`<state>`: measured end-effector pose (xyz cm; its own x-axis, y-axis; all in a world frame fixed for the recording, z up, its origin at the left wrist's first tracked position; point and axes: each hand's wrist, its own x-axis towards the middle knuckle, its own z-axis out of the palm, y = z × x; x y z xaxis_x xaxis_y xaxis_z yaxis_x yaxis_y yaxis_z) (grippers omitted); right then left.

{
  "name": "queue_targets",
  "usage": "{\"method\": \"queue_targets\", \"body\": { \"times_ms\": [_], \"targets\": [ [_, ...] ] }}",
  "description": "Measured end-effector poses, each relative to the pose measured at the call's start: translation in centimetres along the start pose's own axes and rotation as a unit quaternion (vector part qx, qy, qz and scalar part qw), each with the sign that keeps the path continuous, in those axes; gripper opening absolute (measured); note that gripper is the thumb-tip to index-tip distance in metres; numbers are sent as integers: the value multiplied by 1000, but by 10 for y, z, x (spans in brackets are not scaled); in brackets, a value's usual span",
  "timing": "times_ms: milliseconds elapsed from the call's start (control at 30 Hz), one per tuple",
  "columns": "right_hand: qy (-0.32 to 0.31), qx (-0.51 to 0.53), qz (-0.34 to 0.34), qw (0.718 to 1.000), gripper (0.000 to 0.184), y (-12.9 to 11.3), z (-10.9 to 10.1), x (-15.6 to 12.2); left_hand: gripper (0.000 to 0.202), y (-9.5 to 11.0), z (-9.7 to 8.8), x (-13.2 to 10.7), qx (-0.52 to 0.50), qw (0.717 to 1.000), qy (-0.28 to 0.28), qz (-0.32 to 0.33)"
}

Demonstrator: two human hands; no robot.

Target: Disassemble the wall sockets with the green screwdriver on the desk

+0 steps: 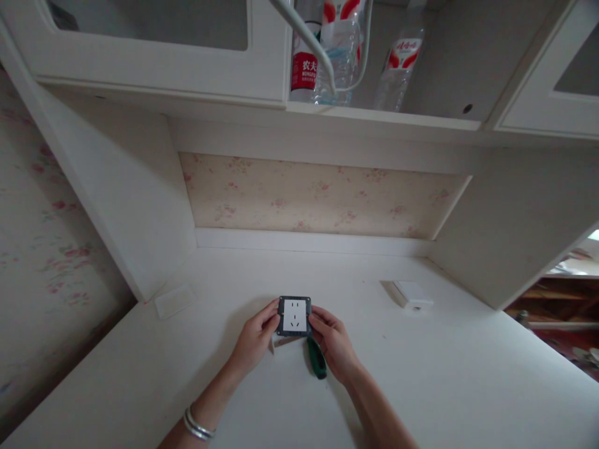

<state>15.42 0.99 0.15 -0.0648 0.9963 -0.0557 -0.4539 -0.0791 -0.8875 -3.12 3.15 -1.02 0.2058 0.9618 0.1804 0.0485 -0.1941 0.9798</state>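
Between my two hands is a wall socket (294,317) with a white face and a dark frame, its slots turned toward me. My left hand (256,337) grips its left edge, thumb on the front. On the right edge, my right hand (333,340) pinches it in the same way. Just below the socket, a screwdriver with a green and black handle (317,358) lies on the white desktop; its far end is hidden. A light-coloured piece (281,342), partly covered by the socket and my left hand, shows beneath it.
A white box-shaped piece (412,295) rests on the desktop (402,386) to the right. Toward the back left lies a flat white plate (174,302). Overhead, a shelf holds plastic bottles (400,68), with a pale curved bar (309,40) hanging before them.
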Motion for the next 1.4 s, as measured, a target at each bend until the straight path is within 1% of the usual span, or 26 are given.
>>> {"method": "queue_targets", "body": {
  "times_ms": [167, 433, 600, 800, 900, 1100, 1267, 1400],
  "targets": [
    [-7, -10, -9, 1000, 36, -1, 4, -1, 53, -1, 1, 1, -7, 1000, 4, 0],
    [-18, -18, -1, 1000, 33, -2, 4, -2, 48, -1, 1, 1, -34, 999, 19, 10],
    [-24, -19, 13, 999, 35, -4, 4, -3, 50, 3, 1, 1, -56, 998, 37, -13],
    [-41, -23, 26, 999, 35, -4, 2, -2, 36, 11, 1, -1, -55, 996, 47, -43],
    [-43, -27, 29, 998, 36, -3, 0, -1, 35, 13, 1, -2, -70, 995, 49, -56],
    [-51, -26, 13, 998, 39, -3, -1, -1, 37, 12, 0, -1, -93, 992, 57, -64],
    [-52, -34, 20, 998, 40, -4, -1, -2, 39, 10, -1, 0, -117, 990, 39, -73],
    [-46, -40, 21, 998, 41, -5, -2, -2, 39, 7, -1, -1, -143, 985, 37, -85]
  ]
}}
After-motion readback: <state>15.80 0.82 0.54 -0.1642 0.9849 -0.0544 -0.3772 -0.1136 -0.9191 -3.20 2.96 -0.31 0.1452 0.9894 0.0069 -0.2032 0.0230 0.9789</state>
